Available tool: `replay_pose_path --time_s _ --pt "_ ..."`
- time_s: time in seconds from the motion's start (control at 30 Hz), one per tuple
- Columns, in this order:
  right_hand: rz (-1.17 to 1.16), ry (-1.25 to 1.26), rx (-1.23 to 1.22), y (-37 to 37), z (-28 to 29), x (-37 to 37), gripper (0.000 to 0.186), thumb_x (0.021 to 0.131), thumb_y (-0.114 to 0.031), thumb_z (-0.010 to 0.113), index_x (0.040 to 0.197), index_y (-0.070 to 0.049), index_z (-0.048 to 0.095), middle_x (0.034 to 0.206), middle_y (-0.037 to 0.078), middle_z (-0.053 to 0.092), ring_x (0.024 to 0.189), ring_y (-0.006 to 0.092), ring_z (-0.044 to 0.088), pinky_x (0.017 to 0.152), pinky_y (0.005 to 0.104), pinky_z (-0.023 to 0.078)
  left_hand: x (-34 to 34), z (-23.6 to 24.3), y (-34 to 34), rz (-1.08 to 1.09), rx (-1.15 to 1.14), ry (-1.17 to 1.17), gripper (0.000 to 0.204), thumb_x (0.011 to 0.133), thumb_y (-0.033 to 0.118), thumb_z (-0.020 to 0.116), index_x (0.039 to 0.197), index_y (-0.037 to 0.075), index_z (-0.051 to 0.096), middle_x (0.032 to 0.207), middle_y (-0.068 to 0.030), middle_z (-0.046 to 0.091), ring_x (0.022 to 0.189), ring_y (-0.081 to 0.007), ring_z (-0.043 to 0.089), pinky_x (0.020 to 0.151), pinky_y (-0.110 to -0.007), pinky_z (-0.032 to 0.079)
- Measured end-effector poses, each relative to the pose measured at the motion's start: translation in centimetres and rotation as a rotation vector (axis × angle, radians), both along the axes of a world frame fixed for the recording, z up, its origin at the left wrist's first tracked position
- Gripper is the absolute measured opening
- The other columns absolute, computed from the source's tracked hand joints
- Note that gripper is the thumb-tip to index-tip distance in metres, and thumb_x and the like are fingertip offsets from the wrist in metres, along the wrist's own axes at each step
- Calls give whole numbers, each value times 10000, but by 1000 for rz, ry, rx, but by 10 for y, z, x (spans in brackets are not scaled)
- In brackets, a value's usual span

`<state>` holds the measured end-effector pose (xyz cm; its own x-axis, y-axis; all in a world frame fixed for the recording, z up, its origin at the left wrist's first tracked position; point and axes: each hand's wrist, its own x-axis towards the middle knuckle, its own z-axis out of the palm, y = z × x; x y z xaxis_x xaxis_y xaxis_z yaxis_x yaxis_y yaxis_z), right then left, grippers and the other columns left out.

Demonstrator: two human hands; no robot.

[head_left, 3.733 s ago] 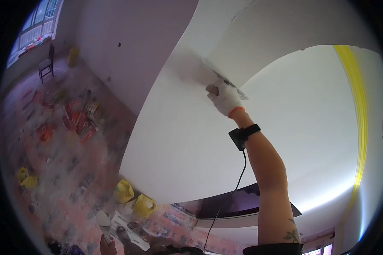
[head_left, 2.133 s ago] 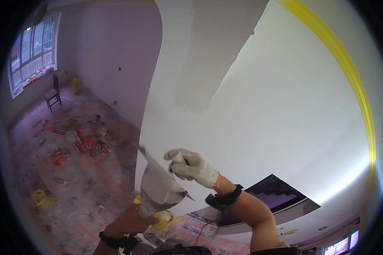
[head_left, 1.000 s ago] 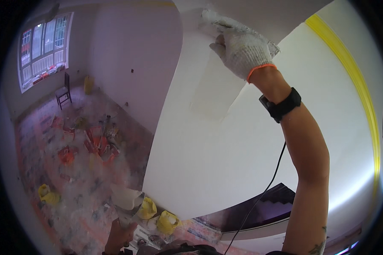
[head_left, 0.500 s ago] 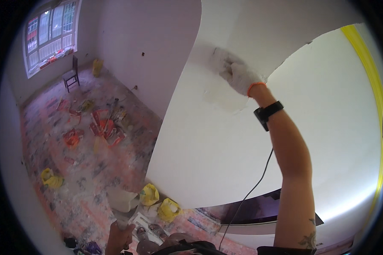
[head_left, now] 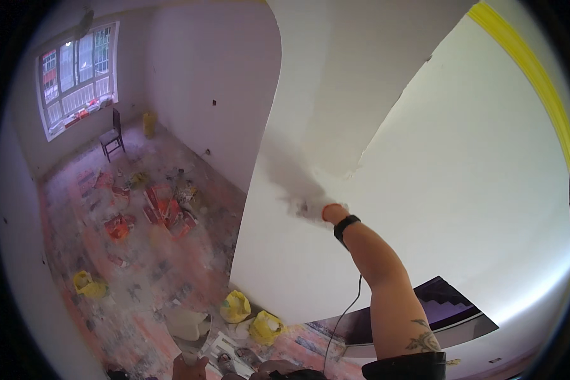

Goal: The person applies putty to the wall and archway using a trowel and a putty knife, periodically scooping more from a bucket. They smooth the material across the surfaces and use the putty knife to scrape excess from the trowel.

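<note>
At the lower edge my left hand (head_left: 190, 368) is closed around a putty knife, its broad blade bearing a whitish mass of putty (head_left: 187, 323). My right hand (head_left: 308, 208), in a pale glove with an orange cuff, reaches to the white panel (head_left: 424, 164). Its fingers look curled, but motion smears them. A grey, blade-like flat tool (head_left: 288, 171) stretches from it up and left along the panel, too blurred to name surely. Above lies a greyish, smoothed coat of putty (head_left: 348, 107) with a ragged right edge. A black band (head_left: 345, 229) circles my right wrist.
Yellow bags (head_left: 235, 307) stand below the panel, one more (head_left: 88, 285) farther left. Orange-red sacks (head_left: 169, 209) and debris litter the stained floor. A dark chair (head_left: 111, 136) stands near the window (head_left: 76, 69). A thin cable (head_left: 343, 316) hangs beside my right arm.
My right hand has swept down and to the left across the panel. The view has shifted, so the upper panel shows more. My left hand stays low with the loaded putty knife.
</note>
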<state>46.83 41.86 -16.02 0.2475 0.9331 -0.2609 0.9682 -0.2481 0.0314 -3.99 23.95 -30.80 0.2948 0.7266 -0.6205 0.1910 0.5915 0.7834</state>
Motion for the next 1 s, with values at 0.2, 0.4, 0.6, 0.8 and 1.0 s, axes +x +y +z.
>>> replay_pose_path --time_s 0.2,0.4,0.6,0.8,1.0 --pt "141 -107 274 -26 80 -11 377 905 -398 643 1121 -90 661 1052 139 710 949 351 667 848 449 530 -5 -14 9 -61 41 1 256 960 325 699 870 149 536 509 35 394 363 -89 357 323 -263 243" --pt "218 -563 544 -40 272 -117 343 952 -350 619 1199 -114 653 985 96 722 947 310 680 755 459 549 5 -5 29 -95 56 -111 305 952 379 714 889 142 533 507 37 396 366 -80 363 318 -262 244" --pt "254 -770 718 -59 308 -175 269 935 -367 657 954 -105 714 912 58 725 853 292 689 722 440 550 13 -6 35 -156 45 -197 365 948 411 721 813 143 513 478 40 381 348 -73 344 319 -257 249" --pt "416 -787 876 -47 311 -154 282 941 -345 653 949 -68 709 1069 69 713 919 287 684 791 408 555 16 3 44 -124 38 -170 283 949 242 692 793 116 493 494 16 412 363 -96 379 341 -281 267" --pt "258 -784 711 -34 319 -145 402 995 -421 578 1111 -48 673 1048 105 720 939 332 687 846 423 556 7 -11 39 -60 -39 -226 167 948 79 659 907 70 498 535 7 450 390 -87 412 364 -282 322"
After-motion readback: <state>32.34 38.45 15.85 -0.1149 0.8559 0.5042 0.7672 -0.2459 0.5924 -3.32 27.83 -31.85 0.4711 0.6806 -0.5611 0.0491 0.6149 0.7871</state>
